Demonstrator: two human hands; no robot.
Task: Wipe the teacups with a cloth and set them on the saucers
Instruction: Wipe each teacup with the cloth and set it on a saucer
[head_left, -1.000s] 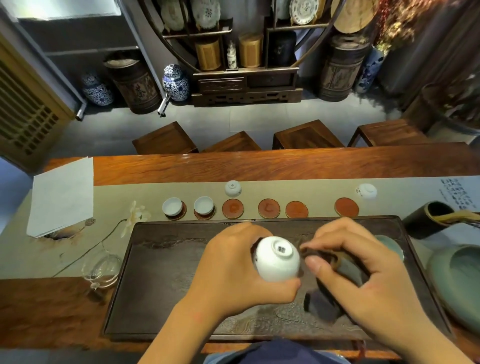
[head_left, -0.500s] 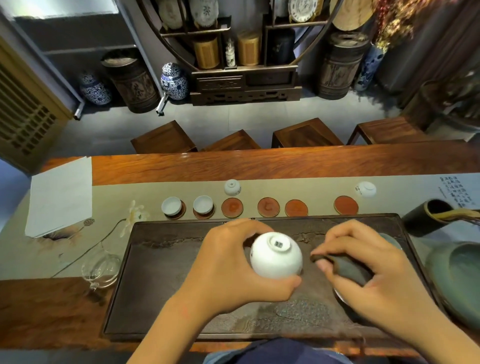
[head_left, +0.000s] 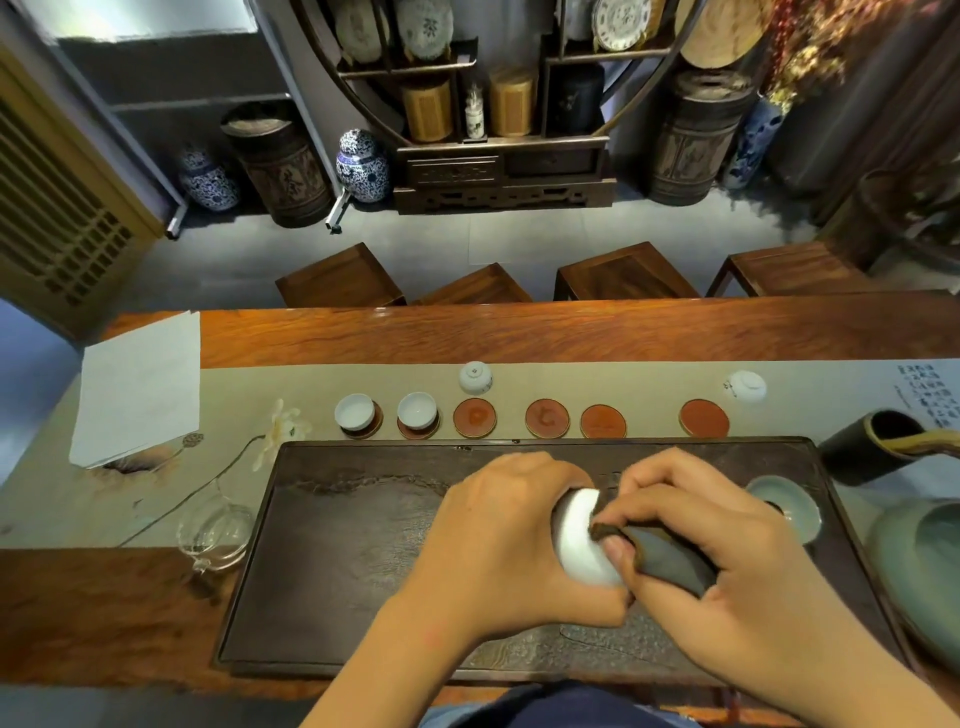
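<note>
Over the dark tea tray (head_left: 337, 545), my left hand (head_left: 498, 540) grips a white teacup (head_left: 582, 540) tipped on its side. My right hand (head_left: 711, 535) pinches a dark cloth (head_left: 670, 558) and presses it against the cup's right side. Two white cups (head_left: 355, 412) (head_left: 417, 410) stand upright on saucers in the row beyond the tray. To their right lie several bare red saucers (head_left: 474, 417). An upturned cup (head_left: 475, 376) sits behind the row, and another upturned cup (head_left: 746, 385) sits at the far right.
A glass pitcher (head_left: 213, 530) stands left of the tray. A celadon dish (head_left: 789, 506) sits on the tray's right end, a large celadon bowl (head_left: 924, 561) beyond it, and a dark holder (head_left: 872, 447) behind. White paper (head_left: 137, 384) lies at the far left.
My left hand turned the cup from base-up onto its side. My right hand brought the cloth leftward from the tray until it met the cup.
</note>
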